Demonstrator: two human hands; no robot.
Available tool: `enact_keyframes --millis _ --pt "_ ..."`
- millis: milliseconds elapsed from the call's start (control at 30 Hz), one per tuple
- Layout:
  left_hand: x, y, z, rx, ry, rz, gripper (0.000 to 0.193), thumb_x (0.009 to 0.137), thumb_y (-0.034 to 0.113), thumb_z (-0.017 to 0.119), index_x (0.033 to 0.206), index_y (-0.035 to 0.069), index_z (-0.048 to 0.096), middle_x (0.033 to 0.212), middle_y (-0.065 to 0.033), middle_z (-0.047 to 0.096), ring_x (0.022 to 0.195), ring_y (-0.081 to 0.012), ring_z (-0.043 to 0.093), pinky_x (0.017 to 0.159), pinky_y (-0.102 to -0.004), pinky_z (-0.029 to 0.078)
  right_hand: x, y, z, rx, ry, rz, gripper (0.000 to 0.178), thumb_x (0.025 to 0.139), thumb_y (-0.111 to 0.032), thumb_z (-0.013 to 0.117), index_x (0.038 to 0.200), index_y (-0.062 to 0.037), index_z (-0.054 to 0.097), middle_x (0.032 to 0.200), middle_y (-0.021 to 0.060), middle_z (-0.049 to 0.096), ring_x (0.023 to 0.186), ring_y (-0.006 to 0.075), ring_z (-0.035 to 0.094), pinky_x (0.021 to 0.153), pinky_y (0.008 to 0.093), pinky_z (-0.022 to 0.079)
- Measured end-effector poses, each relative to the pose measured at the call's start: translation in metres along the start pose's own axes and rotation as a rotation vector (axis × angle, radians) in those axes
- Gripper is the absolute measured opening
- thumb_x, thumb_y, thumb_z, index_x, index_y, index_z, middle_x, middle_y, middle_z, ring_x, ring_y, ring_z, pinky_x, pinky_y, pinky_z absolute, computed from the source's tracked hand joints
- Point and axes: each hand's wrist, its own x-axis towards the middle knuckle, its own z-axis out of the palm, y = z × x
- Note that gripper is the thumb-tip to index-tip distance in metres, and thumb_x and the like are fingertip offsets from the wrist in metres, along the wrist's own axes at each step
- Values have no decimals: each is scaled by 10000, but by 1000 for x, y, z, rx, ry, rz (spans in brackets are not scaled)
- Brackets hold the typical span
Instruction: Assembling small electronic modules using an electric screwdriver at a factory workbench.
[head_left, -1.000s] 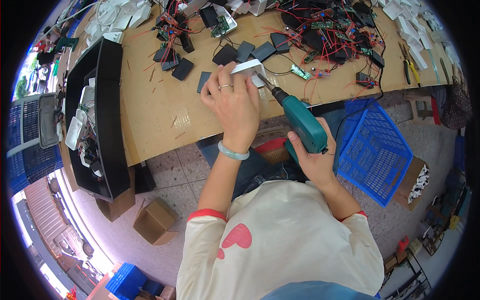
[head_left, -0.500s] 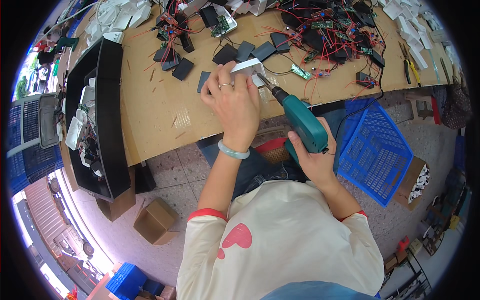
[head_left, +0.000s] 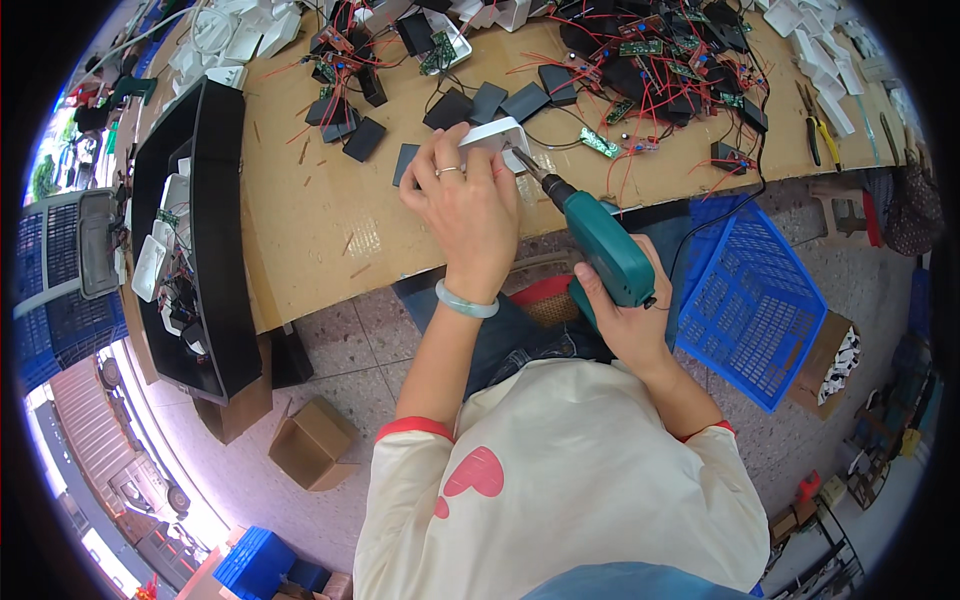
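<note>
My left hand is closed on a white plastic housing, its fingers bent over the near left side. The housing is tilted so that its inside partly shows. My right hand is wrapped round the handle of a green electric screwdriver. The tool slants up and left, with its bit tip inside the housing. Whether the tip sits on a screw is too small to tell. Dark grey plastic pieces lie on the cardboard-covered table just beyond my left hand.
Circuit boards with red wires are heaped at the back. A black tray with white housings stands at the left edge. Pliers lie at the right. The tool's black cord runs along the right, above a blue crate.
</note>
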Motion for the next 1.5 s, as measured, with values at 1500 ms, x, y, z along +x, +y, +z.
enact_keyframes --millis 1500 --pt "1 -1 -1 -55 2 -12 116 847 106 749 927 22 738 1326 -90 644 1316 -343 535 1103 -541 332 -13 -21 -21 -3 -7 50 224 887 -63 837 1045 32 709 997 136 686 913 271 655 787 351 528"
